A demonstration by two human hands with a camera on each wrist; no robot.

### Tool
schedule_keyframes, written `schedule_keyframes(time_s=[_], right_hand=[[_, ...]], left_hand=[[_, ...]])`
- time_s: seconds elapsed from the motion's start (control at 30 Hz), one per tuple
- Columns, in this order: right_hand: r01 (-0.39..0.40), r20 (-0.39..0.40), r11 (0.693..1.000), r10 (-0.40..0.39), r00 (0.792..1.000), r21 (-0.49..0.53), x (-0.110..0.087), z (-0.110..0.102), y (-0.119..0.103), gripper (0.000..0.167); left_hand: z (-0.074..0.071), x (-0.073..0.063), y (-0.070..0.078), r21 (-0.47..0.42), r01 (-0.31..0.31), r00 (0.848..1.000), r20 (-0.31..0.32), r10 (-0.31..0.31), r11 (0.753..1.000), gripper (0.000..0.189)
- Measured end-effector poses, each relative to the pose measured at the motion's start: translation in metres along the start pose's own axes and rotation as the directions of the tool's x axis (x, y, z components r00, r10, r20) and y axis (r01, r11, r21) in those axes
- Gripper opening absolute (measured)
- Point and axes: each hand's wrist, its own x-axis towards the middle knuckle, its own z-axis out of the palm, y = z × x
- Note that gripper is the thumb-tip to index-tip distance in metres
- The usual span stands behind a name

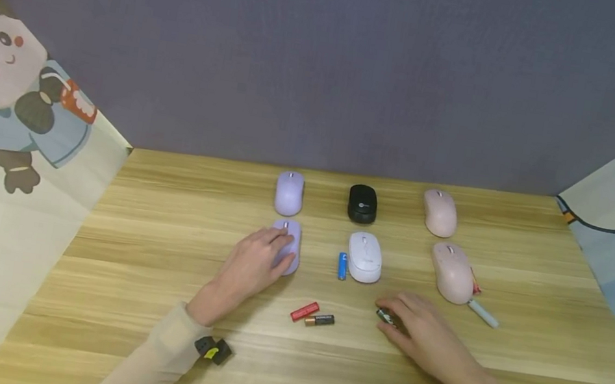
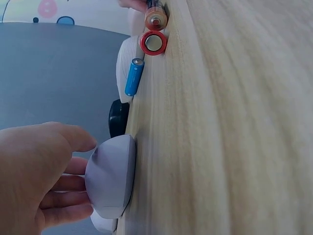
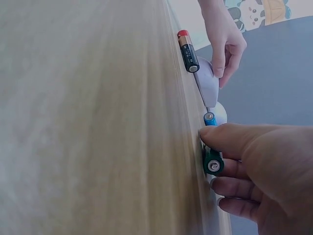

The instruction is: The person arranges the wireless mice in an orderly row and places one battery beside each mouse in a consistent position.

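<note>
Left hand, head view: the left hand (image 1: 250,263) is resting loosely on the near purple mouse (image 1: 291,265), left of the white mouse (image 1: 365,257). Maybe it is keeping that mouse still.
Right hand, head view: the right hand (image 1: 426,333) is pinching a green battery (image 1: 386,316), on the near side of the white mouse and a bit to its right.
Loose batteries, head view: the blue battery (image 1: 342,266) is lying just left of the white mouse. The red battery (image 1: 305,311) and black battery (image 1: 319,320) are lying side by side on the tabletop (image 1: 287,379), nearer and left of it, perhaps for easy reach.
Purple mouse, left wrist view: it is sitting flat under the left hand, with the white mouse farther off.
Green battery, right wrist view: it is staying between thumb and fingers, probably so it cannot roll away.
</note>
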Motion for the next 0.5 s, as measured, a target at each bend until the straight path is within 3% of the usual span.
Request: schedule_keyframes(time_s=[0.5], right_hand=[[0.027,-0.004,1.000,-0.027,1.000,-0.001,0.0018,-0.0015,-0.0021,0.033]], left_hand=[[0.0030,-0.0004,-0.0015,0.013,0.014,1.000,-0.002,-0.014,1.000,0.032]])
